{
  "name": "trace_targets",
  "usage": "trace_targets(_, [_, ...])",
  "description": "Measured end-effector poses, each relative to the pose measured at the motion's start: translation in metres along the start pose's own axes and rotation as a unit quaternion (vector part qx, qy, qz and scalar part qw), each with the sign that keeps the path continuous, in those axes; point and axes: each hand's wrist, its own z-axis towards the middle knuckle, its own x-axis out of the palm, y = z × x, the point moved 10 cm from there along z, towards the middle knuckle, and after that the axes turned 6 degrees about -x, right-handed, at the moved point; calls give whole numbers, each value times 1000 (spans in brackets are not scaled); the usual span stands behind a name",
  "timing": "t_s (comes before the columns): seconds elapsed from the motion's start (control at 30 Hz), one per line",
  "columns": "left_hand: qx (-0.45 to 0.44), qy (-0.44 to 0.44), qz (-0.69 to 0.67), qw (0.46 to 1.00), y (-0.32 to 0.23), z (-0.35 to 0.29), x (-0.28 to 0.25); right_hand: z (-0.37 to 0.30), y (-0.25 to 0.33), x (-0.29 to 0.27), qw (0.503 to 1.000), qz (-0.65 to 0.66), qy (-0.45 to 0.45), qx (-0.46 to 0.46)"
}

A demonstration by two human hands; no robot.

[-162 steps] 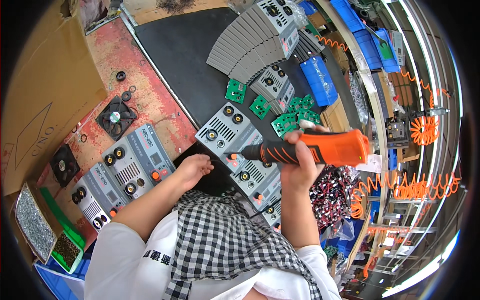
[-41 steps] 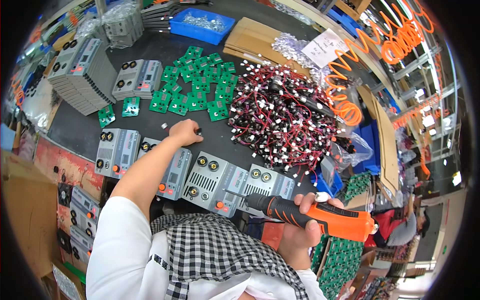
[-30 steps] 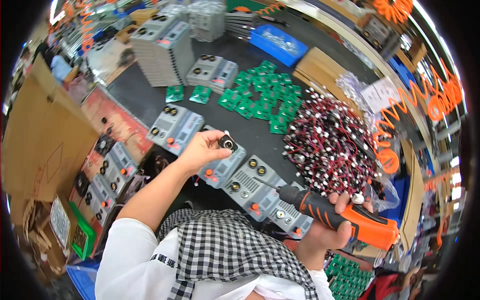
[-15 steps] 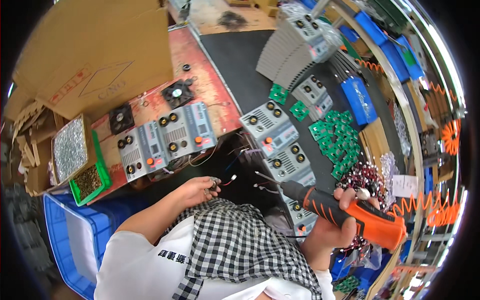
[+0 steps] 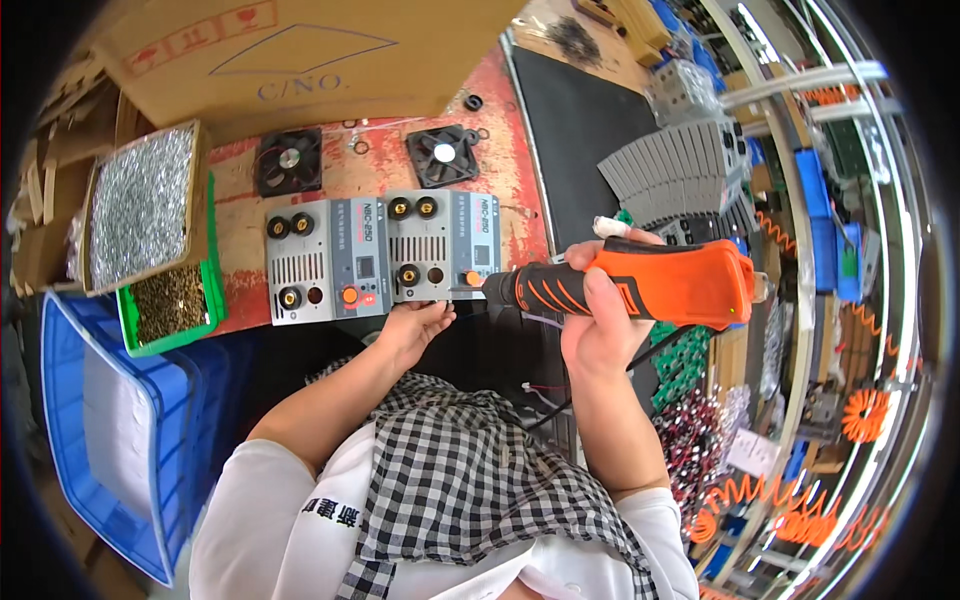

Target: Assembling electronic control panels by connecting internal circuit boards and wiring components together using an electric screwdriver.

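Gripped in my right hand (image 5: 600, 330) is an orange and black power screwdriver (image 5: 675, 285), lying nearly level with its nose to the left. Its tip is by the orange knob (image 5: 473, 279) at the lower right corner of a grey front panel (image 5: 432, 246). My left hand (image 5: 415, 332) is at the lower edge of this panel, fingers drawn together; whatever they pinch, if anything, is too small to make out. A second grey panel (image 5: 302, 255) stands directly left of it. Both carry round brass-centred sockets, vent slots and a small dark display.
Behind the panels lie two black fans (image 5: 290, 162) and a large cardboard box (image 5: 300, 70). At left are a green tray of brass screws (image 5: 172, 308), a box of silvery parts (image 5: 145, 205) and a blue bin (image 5: 100, 420). Stacked grey panels (image 5: 675, 165) and green circuit boards (image 5: 682, 365) are at right.
The view has swung left. My right hand has brought the screwdriver over to the panel, and my left hand has moved up to the panel's lower edge; the wire beside it no longer shows.
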Motion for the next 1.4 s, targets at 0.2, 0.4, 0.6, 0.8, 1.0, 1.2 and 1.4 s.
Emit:
trace_targets(0.2, [-6, -76, -11, 997, -5, -7, -9, 7, -31, 24, 999, -13, 34, 36])
trace_targets(0.4, [76, -15, -114, 990, -2, -7, -15, 4, -43, 31, 996, -20, 76, 43])
trace_targets(0.6, [-29, 40, -225, 973, 11, 6, -14, 4, -48, 31, 993, -42, 103, 25])
trace_targets(0.8, [-35, 34, -245, 968, 12, 5, -13, 3, -55, 38, 990, -56, 129, 20])
trace_targets(1.0, [-38, 16, -239, 970, 13, 5, -16, -3, -63, 47, 984, -68, 162, 39])
trace_targets(1.2, [-28, 47, -236, 970, 2, -5, -1, -19, -69, 74, 967, -70, 243, 40])
trace_targets(1.4, [-2, 90, -204, 975, 4, 3, -1, -16, -70, 75, 960, -89, 264, 26])
